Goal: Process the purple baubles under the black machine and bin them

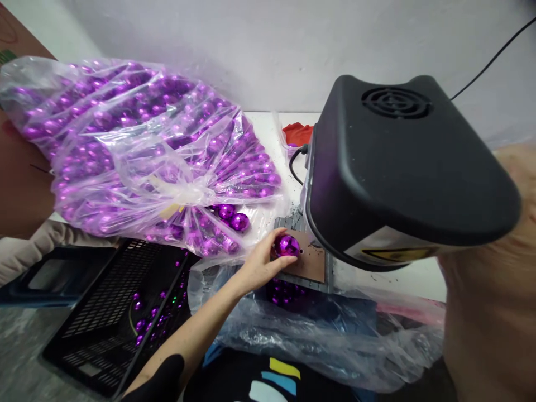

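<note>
My left hand (pixel 258 265) reaches forward, its fingers closed around a shiny purple ball (pixel 287 245). It holds the ball on the brown plate (pixel 312 263) under the black machine head (pixel 402 162). Only my right arm (pixel 489 290) shows, large and blurred at the right edge beside the machine; its fingers are hidden. A big clear plastic bag (pixel 125 151) full of purple balls lies on the white table to the left of the machine. A few loose purple balls (pixel 233 216) spill from the bag's mouth close to my left hand.
A black slotted crate (pixel 109 312) with several purple balls stands low on the left. Below the plate a clear bag (pixel 326 335) holds more purple balls. A black cable (pixel 294 162) and a red item (pixel 298 133) lie behind the machine.
</note>
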Demonstrator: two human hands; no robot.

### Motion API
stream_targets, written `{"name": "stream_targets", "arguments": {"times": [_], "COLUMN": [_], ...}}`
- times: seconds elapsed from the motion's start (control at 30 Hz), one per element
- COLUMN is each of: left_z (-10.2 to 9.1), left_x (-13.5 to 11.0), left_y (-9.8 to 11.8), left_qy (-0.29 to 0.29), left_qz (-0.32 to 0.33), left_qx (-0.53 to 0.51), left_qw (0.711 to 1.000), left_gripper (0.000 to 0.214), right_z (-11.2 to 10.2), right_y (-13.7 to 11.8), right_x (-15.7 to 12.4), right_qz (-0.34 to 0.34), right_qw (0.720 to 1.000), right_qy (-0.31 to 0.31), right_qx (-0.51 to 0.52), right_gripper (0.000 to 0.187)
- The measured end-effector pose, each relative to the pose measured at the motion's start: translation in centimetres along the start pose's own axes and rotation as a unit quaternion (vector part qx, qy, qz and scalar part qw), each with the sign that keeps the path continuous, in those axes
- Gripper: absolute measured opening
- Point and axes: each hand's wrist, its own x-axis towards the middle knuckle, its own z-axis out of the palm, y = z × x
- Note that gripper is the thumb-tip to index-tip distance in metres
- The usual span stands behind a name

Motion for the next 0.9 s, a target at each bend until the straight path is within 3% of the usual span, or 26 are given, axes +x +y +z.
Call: {"name": "stream_targets", "arguments": {"times": [0.1, 0.33, 0.63, 0.9], "left_z": [2.0, 3.8, 5.5, 5.4], "left_x": [0.3, 1.3, 2.4, 2.1], "left_y": [-0.9, -1.7, -2.0, -2.3], "left_qy": [0.005, 0.024, 0.053, 0.013], "left_qz": [0.048, 0.110, 0.062, 0.081], "left_qx": [0.054, 0.130, 0.143, 0.157], "left_qw": [0.997, 0.985, 0.986, 0.984], "left_gripper": [0.042, 0.040, 0.055, 0.039], "right_z": [0.2, 0.3, 0.2, -0.7], "right_y": [-0.1, -0.3, -0.2, -0.9], "right_x": [0.5, 0.6, 0.4, -1.2], "right_qz": [0.044, 0.020, 0.033, -0.001], "right_qw": [0.998, 0.999, 0.999, 0.999], "right_qy": [0.018, 0.019, 0.002, 0.029], "right_qx": [0.042, 0.030, 0.040, -0.023], "right_gripper": [0.041, 0.057, 0.053, 0.045]}}
